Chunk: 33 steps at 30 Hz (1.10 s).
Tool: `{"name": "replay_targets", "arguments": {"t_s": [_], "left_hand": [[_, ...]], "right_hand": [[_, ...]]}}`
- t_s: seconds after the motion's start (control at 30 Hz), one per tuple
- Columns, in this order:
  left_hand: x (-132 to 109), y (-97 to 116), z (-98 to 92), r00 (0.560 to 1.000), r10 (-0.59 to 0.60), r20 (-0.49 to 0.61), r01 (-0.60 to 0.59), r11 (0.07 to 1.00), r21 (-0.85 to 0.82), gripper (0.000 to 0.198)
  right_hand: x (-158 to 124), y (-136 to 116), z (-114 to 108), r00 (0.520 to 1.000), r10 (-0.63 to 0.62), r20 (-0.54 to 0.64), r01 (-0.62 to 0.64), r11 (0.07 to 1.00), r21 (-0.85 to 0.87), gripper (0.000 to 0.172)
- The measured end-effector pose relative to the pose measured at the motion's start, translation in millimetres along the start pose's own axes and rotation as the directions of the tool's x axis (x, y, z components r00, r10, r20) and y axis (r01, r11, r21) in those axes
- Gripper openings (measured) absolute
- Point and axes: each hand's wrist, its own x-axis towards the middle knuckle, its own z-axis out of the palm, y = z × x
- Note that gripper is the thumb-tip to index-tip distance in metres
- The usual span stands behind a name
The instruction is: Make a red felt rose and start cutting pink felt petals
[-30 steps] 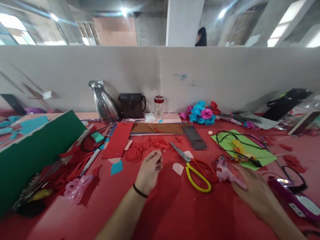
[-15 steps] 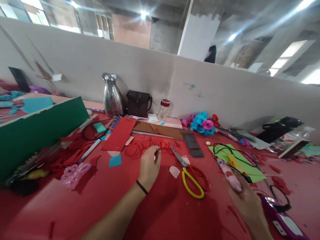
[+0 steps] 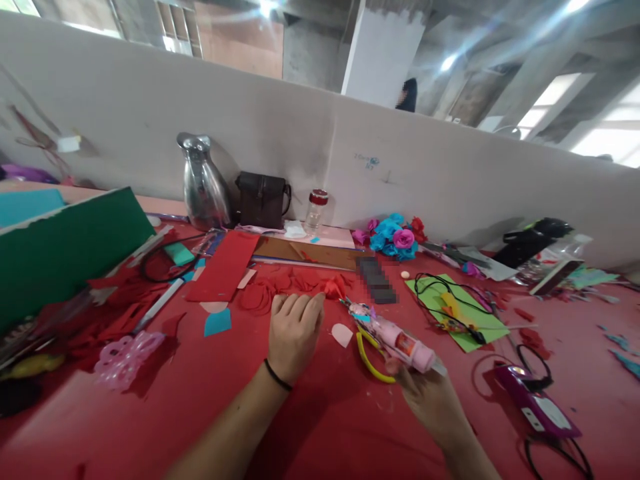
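My left hand (image 3: 296, 330) is closed over the table, fingers curled. A crumpled red paper flower (image 3: 335, 288) shows just past its fingertips, and the pinch itself is partly hidden. My right hand (image 3: 431, 400) is wrapped round a pink glue gun (image 3: 403, 343), whose nozzle points left towards the red flower. A clear stub sticks out of its back end. Under the glue gun lie scissors, one yellow handle (image 3: 373, 363) showing and the rest mostly covered. A pale pink paper petal (image 3: 342, 335) lies between my hands. Red paper rounds (image 3: 256, 298) lie behind my left hand.
A red paper strip (image 3: 225, 267), blue petal (image 3: 217, 323) and pink plastic piece (image 3: 127, 360) lie left, near a green board (image 3: 75, 247). Behind stand a steel jug (image 3: 204, 187), black bag (image 3: 263, 202) and glass jar (image 3: 315, 212). Rightward are green paper (image 3: 470, 341) and a purple power strip (image 3: 537, 403).
My right hand has brought the glue gun leftwards from beside the green paper to above the scissors. My left hand has turned, its back now facing up. The whole view has shifted slightly.
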Motion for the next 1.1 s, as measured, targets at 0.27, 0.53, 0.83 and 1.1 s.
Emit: {"name": "replay_targets", "arguments": {"t_s": [0.27, 0.53, 0.83, 1.1], "left_hand": [[-1.9, 2.5, -0.5, 1.000, -0.002, 0.001, 0.002, 0.998, -0.057, 0.015], [-1.6, 4.2, -2.6, 1.000, 0.000, 0.019, 0.001, 0.998, -0.062, 0.016], [-0.6, 4.8, -3.9, 0.998, -0.033, 0.046, 0.037, 0.996, -0.085, 0.017], [-1.3, 5.0, -2.8, 0.997, -0.063, 0.033, 0.067, 0.988, -0.137, 0.014]], "right_hand": [[8.1, -3.1, 7.1, 1.000, 0.015, 0.017, -0.015, 0.999, -0.030, 0.030], [7.1, -0.6, 8.4, 0.999, 0.039, 0.015, -0.039, 0.998, -0.042, 0.026], [6.2, -1.6, 9.7, 0.998, 0.056, 0.007, -0.056, 0.998, 0.005, 0.023], [8.1, -8.5, 5.7, 1.000, 0.030, -0.006, -0.031, 0.997, -0.072, 0.029]]}}
